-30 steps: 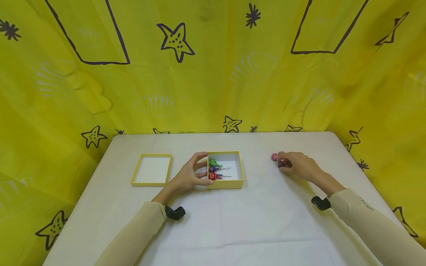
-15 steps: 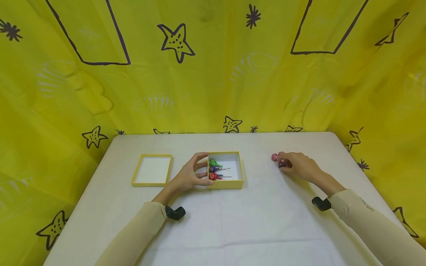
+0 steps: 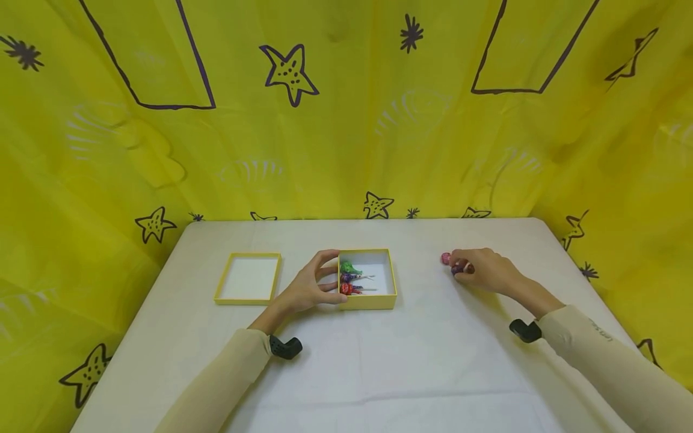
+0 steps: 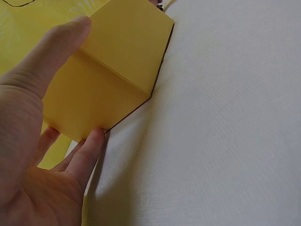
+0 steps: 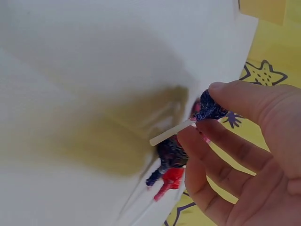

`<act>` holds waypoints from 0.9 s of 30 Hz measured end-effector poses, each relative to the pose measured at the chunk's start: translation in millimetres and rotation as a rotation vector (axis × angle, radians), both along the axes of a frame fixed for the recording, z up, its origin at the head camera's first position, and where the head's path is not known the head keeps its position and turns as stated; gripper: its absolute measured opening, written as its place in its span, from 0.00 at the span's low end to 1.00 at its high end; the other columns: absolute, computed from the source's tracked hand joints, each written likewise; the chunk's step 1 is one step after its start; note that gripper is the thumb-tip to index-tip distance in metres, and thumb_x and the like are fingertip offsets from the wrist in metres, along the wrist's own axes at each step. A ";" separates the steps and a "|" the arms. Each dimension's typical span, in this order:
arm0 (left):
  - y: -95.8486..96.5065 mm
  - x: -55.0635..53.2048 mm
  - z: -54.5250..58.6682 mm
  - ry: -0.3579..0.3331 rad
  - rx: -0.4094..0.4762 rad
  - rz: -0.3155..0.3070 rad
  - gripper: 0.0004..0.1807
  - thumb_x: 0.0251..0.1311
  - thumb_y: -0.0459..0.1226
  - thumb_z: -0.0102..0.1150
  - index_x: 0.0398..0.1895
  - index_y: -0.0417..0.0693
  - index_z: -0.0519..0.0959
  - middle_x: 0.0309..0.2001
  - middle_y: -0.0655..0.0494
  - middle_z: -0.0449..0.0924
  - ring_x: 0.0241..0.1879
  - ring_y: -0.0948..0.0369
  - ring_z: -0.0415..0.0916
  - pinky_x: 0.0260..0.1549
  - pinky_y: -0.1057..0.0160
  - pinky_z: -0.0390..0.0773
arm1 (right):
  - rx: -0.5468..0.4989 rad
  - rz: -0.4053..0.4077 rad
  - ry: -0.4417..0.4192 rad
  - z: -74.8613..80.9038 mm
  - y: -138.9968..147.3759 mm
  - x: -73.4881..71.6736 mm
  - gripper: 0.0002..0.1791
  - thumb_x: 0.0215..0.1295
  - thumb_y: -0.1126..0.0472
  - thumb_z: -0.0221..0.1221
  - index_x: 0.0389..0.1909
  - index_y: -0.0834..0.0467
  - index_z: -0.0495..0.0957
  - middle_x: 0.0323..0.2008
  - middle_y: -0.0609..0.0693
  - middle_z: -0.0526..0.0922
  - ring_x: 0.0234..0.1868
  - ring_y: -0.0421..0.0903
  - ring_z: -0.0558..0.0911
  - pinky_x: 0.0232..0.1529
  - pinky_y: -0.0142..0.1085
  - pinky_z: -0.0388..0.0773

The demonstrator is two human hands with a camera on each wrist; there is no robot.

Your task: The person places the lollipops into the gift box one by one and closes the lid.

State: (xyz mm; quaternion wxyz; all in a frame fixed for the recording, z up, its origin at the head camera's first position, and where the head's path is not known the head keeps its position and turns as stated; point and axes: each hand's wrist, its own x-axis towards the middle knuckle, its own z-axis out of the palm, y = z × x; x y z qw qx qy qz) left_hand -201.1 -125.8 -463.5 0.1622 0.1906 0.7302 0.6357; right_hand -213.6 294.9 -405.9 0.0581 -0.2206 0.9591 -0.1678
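An open yellow box point(image 3: 368, 302) with a white inside stands mid-table in the head view. Along its left side lie a green lollipop point(image 3: 347, 266), a purple lollipop point(image 3: 348, 277) and a red lollipop point(image 3: 346, 288), sticks toward the right. My left hand point(image 3: 304, 287) holds the box from the left, thumb near the front corner. Off to the right, my right hand point(image 3: 489, 270) pinches a dark blue lollipop point(image 5: 210, 107) between thumb and fingers, its white stick showing. Below it in the right wrist view are another dark lollipop point(image 5: 171, 154) and a red-wrapped lollipop point(image 5: 173, 178).
A shallow yellow-edged lid point(image 3: 249, 278) lies inside-up, left of the box. Beside the right fingertips sits a pink lollipop point(image 3: 446, 258). The white-covered table point(image 3: 411, 355) ends at a yellow patterned curtain point(image 3: 335, 150) behind and at both sides.
The head view has tilted up slightly. Both hands and the box keep nearly the same places; the dark blue lollipop at the right hand has barely shifted.
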 end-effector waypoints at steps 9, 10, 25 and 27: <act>-0.1 0.2 -0.1 -0.004 0.003 -0.004 0.54 0.47 0.27 0.80 0.76 0.55 0.59 0.80 0.54 0.53 0.74 0.47 0.62 0.62 0.56 0.78 | -0.088 0.089 -0.003 16.7 -6.6 -2.5 0.10 0.62 0.67 0.70 0.43 0.54 0.83 0.39 0.46 0.88 0.37 0.47 0.86 0.37 0.46 0.86; 0.0 0.3 0.3 -0.005 0.004 -0.004 0.54 0.47 0.27 0.80 0.76 0.54 0.59 0.80 0.54 0.53 0.74 0.47 0.62 0.62 0.55 0.78 | -0.096 0.101 -0.005 19.0 -7.9 -2.9 0.10 0.62 0.68 0.70 0.43 0.54 0.83 0.38 0.46 0.88 0.37 0.47 0.85 0.38 0.45 0.86; 0.6 -0.4 -0.8 -0.009 0.009 -0.006 0.54 0.47 0.29 0.82 0.76 0.54 0.59 0.80 0.54 0.53 0.73 0.47 0.63 0.62 0.56 0.79 | -0.202 0.146 -0.125 56.7 -35.6 -10.4 0.10 0.66 0.67 0.67 0.45 0.55 0.81 0.41 0.52 0.86 0.28 0.45 0.83 0.20 0.35 0.80; 0.3 0.1 -0.8 -0.013 0.009 -0.003 0.54 0.47 0.29 0.82 0.76 0.55 0.59 0.79 0.54 0.53 0.73 0.47 0.63 0.62 0.57 0.79 | -0.200 0.141 -0.131 61.1 -40.8 -11.2 0.10 0.66 0.66 0.67 0.46 0.54 0.82 0.42 0.51 0.86 0.27 0.43 0.84 0.21 0.35 0.81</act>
